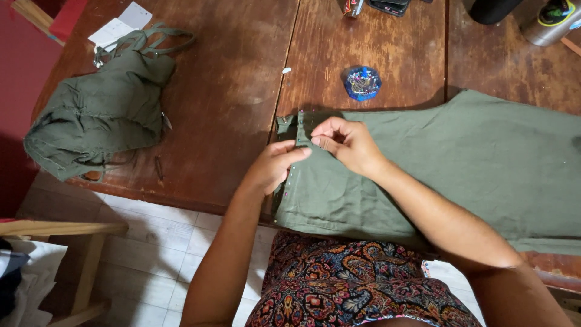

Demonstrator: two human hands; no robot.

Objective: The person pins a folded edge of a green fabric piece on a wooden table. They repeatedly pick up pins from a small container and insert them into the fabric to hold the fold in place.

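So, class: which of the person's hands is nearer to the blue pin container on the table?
Right. The right hand lies just below the blue pin container, pinching the green fabric at its folded edge. The left hand sits lower and further left, along the same edge.

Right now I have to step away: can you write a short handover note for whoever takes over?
Left hand and right hand both pinch the folded left edge of the flat olive-green fabric on the wooden table.
Blue pin container sits just beyond the hands.
Done: several pins already line that edge.
Left: the stretch under the fingers looks unpinned.
A bunched green garment lies untouched at far left.
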